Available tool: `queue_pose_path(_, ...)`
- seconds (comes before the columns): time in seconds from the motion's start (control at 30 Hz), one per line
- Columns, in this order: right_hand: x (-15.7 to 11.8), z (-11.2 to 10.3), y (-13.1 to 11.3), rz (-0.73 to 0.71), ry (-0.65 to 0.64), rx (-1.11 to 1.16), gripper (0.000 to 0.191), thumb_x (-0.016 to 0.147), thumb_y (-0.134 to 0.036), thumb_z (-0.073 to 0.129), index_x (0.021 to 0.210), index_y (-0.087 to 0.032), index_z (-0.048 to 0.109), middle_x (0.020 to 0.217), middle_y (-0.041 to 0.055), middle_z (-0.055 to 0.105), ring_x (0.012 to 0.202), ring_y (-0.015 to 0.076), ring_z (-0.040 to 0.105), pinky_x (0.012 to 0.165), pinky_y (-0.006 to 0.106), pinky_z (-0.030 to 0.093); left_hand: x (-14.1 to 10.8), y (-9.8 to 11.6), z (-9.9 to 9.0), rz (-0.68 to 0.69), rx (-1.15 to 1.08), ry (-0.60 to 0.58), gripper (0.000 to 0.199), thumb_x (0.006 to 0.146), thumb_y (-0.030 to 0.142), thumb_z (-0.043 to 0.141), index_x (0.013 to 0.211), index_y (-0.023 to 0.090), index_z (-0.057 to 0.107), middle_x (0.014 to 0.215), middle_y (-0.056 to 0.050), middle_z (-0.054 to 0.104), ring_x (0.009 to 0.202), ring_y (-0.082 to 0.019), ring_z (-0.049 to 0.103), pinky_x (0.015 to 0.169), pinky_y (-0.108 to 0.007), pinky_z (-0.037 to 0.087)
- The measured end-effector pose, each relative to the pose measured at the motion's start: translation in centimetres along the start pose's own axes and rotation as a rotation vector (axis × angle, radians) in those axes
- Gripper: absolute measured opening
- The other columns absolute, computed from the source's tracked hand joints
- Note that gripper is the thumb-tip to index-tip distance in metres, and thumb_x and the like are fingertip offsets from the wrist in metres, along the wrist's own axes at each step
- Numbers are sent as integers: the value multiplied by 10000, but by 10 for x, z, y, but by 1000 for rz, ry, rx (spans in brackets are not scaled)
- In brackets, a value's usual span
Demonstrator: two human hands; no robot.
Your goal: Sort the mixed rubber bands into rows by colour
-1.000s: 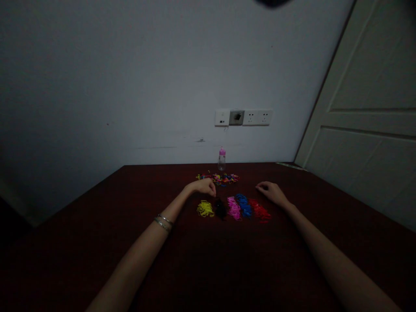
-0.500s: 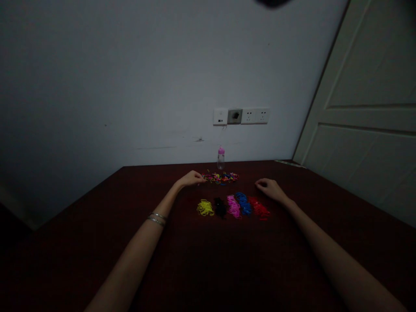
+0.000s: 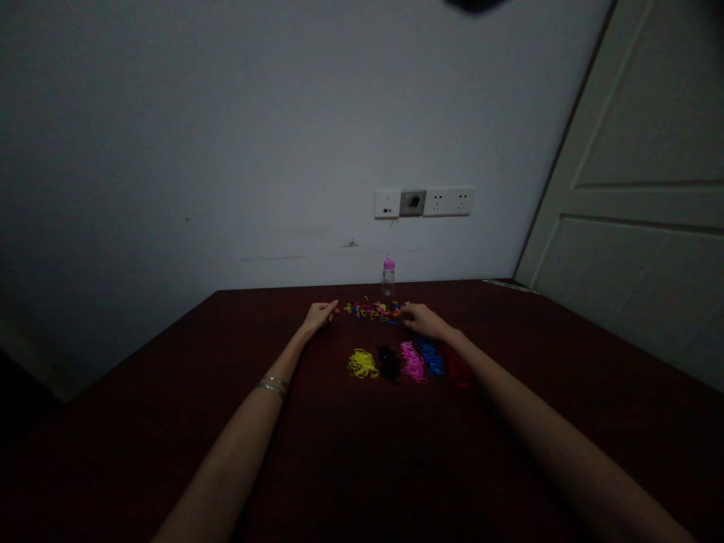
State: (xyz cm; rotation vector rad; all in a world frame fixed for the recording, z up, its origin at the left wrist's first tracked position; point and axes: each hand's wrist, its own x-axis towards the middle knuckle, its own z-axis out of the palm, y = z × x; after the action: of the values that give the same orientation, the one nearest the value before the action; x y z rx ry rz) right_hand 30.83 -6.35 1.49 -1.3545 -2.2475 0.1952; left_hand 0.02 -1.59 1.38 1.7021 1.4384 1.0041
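hands at the mixed pile of bands [image 3: 374, 310], frame centre, on the desk [image 3: 170, 422]: five sorted colour heaps [image 3: 410, 363] lie below; the mixed pile is unsorted. my left hand [image 3: 318, 314] and right hand [image 3: 421, 320] flank it, grip state too dim to tell.

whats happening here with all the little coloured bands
A person's left hand and right hand rest at either end of a mixed heap of small coloured rubber bands on a dark red-brown table. Nearer the person lie yellow, black, pink, blue and red sorted piles.
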Motion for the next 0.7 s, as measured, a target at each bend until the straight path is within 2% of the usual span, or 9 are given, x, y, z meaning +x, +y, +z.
queue_pose_path(0.13,14,11,3,-3,-55,-8,260,719,-99,567,943,-183,670,883,44,686,805,162,618,719,228,452,0,-5,0,43,-2,9,546,745,612,453,755,102,648,447,48,420,401,-58,323,434,-190,252)
queue_pose_path(0.37,20,18,7,29,-40,-49,271,744,-122,540,967,-193,675,842,43,690,773,161,619,686,218,441,1,-7,1,74,46,32,556,741,620,445,731,104,654,443,42,435,421,-72,356,463,-202,276)
queue_pose_path(0.57,8,4,7,21,13,10,281,738,-118,530,971,-178,675,868,52,684,779,155,605,725,227,438,5,-11,1,114,41,31,534,735,603,452,695,109,651,436,39,439,432,-81,370,478,-209,281)
queue_pose_path(0.7,-10,-12,11,23,21,70,303,737,-141,515,1002,-152,661,820,40,669,703,138,583,677,226,431,13,-19,2,162,21,27,529,720,609,466,669,113,645,428,39,437,433,-87,382,487,-215,290)
